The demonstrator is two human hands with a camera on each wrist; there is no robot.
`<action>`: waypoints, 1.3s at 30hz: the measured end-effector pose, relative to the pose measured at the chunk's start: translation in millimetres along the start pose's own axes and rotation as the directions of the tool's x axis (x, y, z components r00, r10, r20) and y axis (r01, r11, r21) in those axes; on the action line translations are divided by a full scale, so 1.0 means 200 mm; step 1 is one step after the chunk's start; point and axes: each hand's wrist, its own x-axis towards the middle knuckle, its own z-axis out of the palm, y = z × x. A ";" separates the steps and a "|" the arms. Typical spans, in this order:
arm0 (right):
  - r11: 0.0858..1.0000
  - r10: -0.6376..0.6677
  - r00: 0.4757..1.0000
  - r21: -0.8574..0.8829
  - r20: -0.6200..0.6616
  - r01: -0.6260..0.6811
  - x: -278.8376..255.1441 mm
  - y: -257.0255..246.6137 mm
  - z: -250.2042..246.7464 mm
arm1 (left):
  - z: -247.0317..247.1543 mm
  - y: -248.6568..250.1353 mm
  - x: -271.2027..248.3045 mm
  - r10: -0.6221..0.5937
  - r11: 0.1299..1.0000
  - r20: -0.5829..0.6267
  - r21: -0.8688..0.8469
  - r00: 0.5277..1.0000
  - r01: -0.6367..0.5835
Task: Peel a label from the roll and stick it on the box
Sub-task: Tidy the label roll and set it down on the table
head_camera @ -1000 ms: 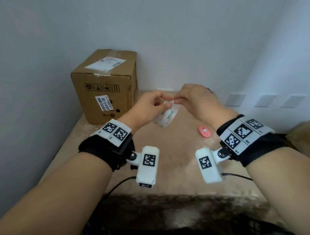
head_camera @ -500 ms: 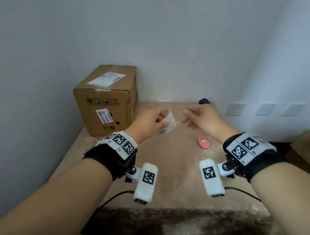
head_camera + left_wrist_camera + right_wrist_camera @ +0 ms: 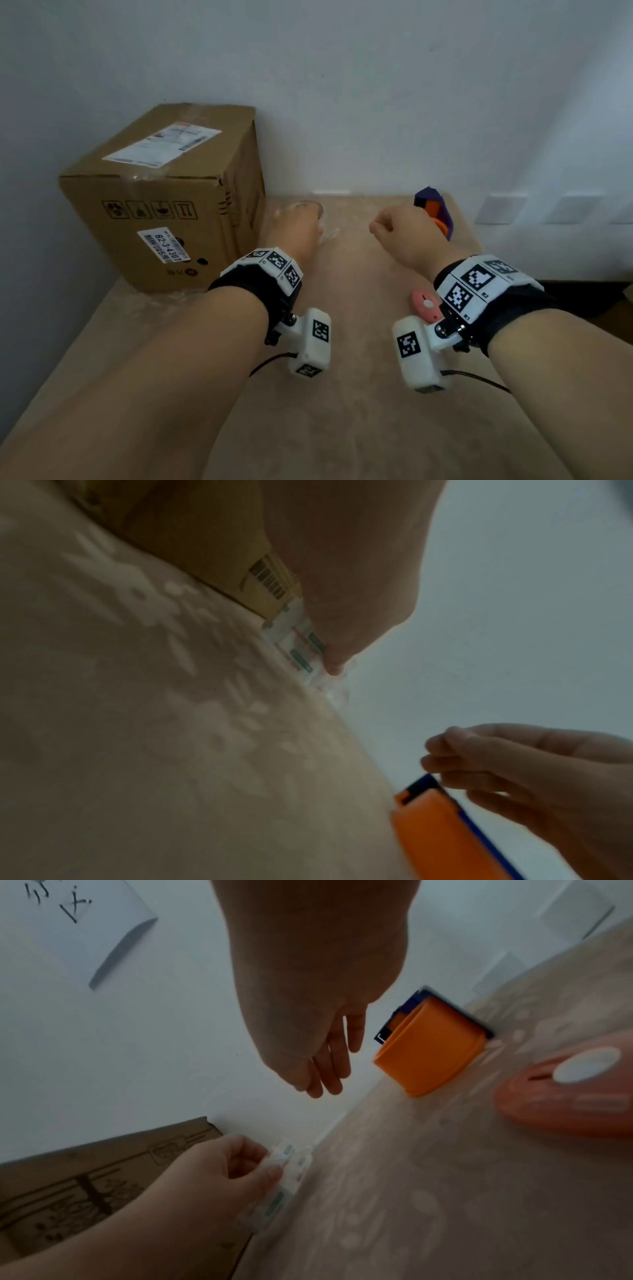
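The brown cardboard box [image 3: 164, 205] stands at the table's back left against the wall, with printed labels on its top and front. My left hand [image 3: 294, 226] is low beside the box's right face and grips the white label roll [image 3: 284, 1175], which touches or nearly touches the table; the roll [image 3: 298, 645] sits under my thumb. My right hand [image 3: 376, 228] hovers a hand's width to the right, apart from the roll. Its thumb and fingertips [image 3: 441, 748] are pinched together. The peeled label between them is too small to make out.
A pink oval device [image 3: 426, 305] lies on the beige table [image 3: 342, 411] under my right wrist. An orange and blue object [image 3: 435, 209] leans at the back wall just behind my right hand. Walls close off the back and left.
My hands have separated: the left carried the roll down and forward to the table beside the box, the right drew away to the right, still pinched.
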 end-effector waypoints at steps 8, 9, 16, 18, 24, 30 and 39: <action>1.000 0.024 0.999 0.010 -0.044 -0.023 0.02 0.05 0.04 | 0.03 -0.02 0.01 -0.059 0.992 0.061 -0.109 0.996 0.066; 0.999 0.026 0.997 0.047 -0.074 -0.023 0.01 0.06 0.03 | 0.01 -0.03 0.00 -0.055 0.992 0.056 -0.110 0.997 0.061; 0.982 0.132 0.981 0.155 -0.144 -0.109 -0.14 0.20 -0.10 | -0.09 -0.01 -0.20 0.059 0.993 -0.007 -0.102 0.998 -0.060; 0.978 0.163 0.981 0.150 -0.105 -0.146 -0.22 0.21 -0.12 | -0.11 0.02 -0.27 0.088 0.990 -0.026 -0.108 0.996 -0.091; 0.946 0.268 0.945 -0.236 0.186 -0.222 -0.45 0.12 0.00 | -0.10 0.07 -0.38 0.055 0.989 0.003 -0.134 0.998 -0.054; 0.969 0.224 0.974 -0.121 0.043 -0.217 -0.48 0.06 0.08 | -0.08 0.02 -0.41 0.073 0.988 -0.012 -0.136 0.997 -0.074; 0.957 0.226 0.972 0.202 -0.068 -0.209 -0.19 -0.04 0.14 | -0.01 -0.06 -0.32 0.037 0.981 -0.038 -0.188 0.999 -0.044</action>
